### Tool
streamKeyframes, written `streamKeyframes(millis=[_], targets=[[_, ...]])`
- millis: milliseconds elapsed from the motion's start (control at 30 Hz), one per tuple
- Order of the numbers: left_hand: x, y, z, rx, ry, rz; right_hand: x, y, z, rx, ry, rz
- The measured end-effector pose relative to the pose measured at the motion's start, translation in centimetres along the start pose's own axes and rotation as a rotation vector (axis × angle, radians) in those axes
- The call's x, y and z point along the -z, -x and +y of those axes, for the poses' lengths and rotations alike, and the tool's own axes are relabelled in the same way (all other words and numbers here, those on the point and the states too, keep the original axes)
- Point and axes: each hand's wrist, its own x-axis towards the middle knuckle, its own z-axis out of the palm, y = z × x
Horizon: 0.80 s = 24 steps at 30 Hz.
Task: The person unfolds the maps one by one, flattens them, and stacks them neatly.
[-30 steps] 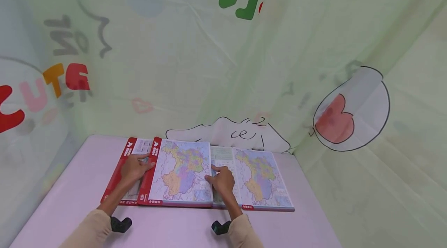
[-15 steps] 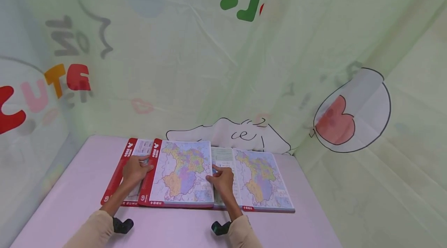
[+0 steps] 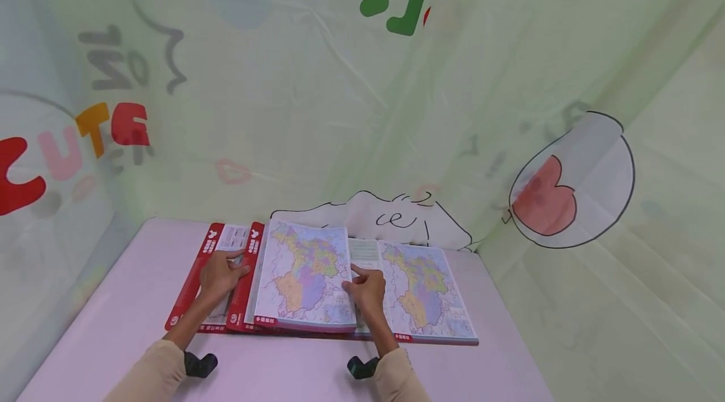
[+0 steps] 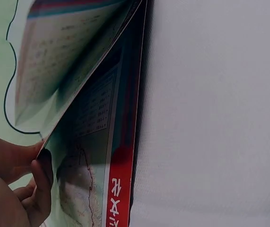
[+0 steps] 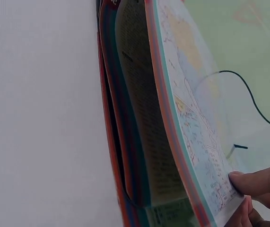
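Note:
An open map book lies on the table. One map page (image 3: 306, 276), raised off the layers beneath, stands lifted in the middle. My right hand (image 3: 367, 292) pinches this page by its right edge, thumb on the printed face; the right wrist view shows the page (image 5: 191, 123) bowed above other leaves. My left hand (image 3: 221, 276) pinches the red-banded leaf (image 3: 245, 289) to the left of it. In the left wrist view the left thumb and fingers grip the leaf's edge, with a red-edged cover (image 4: 120, 179) below.
A second map page (image 3: 427, 292) lies flat at the right. The left red cover (image 3: 189, 292) lies under my left hand. The pale table (image 3: 453, 370) meets a printed curtain (image 3: 317, 106) at the back and sides.
The map page has shifted right and come away from the red-banded leaf, baring more of the layer between them. My right hand moved slightly right with it; my left hand stays almost still.

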Motion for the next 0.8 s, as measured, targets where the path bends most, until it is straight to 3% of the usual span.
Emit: streamKeyframes(millis=[267, 467, 600, 800], targets=[[0.8, -0.8, -0.1, -0.073, -0.042, 0.050, 1.8, -1.3, 0.5, 0.030, -0.002, 0.046], [1.5, -0.6, -0.4, -0.101, -0.075, 0.066, 3.8, -1.8, 1.3, 0.058, 0.016, 0.097], [1.6, -0.6, -1.3, -0.097, -0.129, 0.064, 5.2, -1.7, 1.5, 0.031, 0.018, 0.114], [2.4, -0.7, -2.3, -0.121, -0.141, 0.078, 7.2, -2.1, 2.5, -0.011, 0.044, 0.180]])
